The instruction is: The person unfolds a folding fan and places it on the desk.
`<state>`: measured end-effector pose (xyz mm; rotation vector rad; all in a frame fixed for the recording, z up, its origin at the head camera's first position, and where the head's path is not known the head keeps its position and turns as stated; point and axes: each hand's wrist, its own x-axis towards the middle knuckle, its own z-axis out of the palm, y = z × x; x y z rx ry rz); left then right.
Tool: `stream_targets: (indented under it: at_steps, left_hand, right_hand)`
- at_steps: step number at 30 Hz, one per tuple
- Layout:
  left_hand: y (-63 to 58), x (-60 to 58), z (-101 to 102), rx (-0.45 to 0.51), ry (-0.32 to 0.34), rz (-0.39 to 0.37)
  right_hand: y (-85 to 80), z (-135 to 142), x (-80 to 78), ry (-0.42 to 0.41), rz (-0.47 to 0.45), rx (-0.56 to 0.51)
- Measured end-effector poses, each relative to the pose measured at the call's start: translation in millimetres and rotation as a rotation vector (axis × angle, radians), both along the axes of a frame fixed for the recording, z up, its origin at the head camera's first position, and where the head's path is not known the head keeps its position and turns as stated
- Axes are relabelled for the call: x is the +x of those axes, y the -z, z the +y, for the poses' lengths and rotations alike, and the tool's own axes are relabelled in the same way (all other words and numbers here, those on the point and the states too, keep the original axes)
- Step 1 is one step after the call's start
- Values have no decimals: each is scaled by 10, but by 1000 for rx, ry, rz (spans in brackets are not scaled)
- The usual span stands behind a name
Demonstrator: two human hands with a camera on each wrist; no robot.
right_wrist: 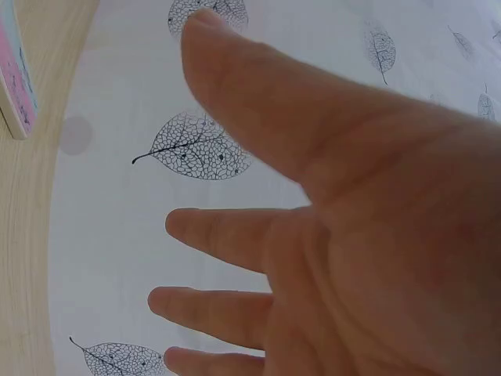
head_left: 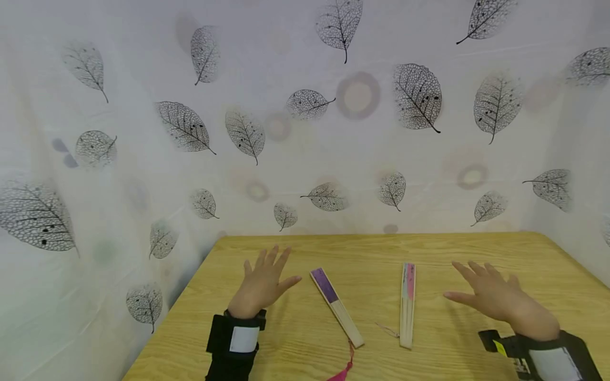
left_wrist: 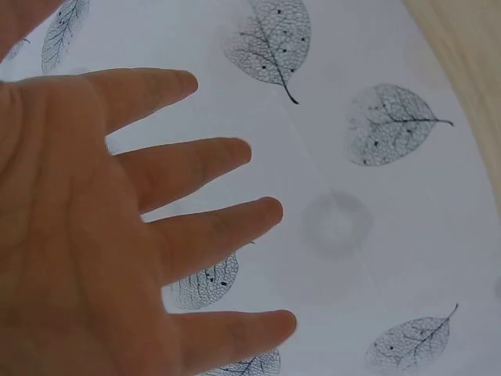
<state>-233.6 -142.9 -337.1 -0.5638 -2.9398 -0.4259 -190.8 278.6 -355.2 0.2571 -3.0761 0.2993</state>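
Two folded hand fans lie on the wooden table (head_left: 371, 251). The left one, a purple-topped fan (head_left: 326, 286) with pale wooden ribs, slants down to the right and has a pink tassel (head_left: 340, 374) at its lower end. Nearly straight up and down lies the pink-and-blue fan (head_left: 407, 307), with a thin cord (head_left: 387, 330) beside it. My left hand (head_left: 261, 286) is held left of the purple fan, fingers spread and holding nothing. On the far right, my right hand (head_left: 500, 297) also has its fingers extended, apart from the pink-and-blue fan.
A white curtain (head_left: 305, 153) printed with dark leaf shapes hangs behind the table and along both sides. Black straps with white labels circle both wrists. The right wrist view catches an end of the pink-and-blue fan (right_wrist: 17, 86) at its left edge.
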Motion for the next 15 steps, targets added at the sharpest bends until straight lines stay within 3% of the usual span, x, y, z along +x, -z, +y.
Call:
stream_targets:
  at_steps: [5,9,15]
  left_hand:
    - [-33,14,44,21,85,158]
    - [-64,38,88,31,156,295]
    - [-108,107,158,47,202,414]
  right_hand:
    - [-53,-199,1,-4,129,26]
    - [-28,-424,-51,28,174,-49]
    - [193,-748,-178,139,52,-134]
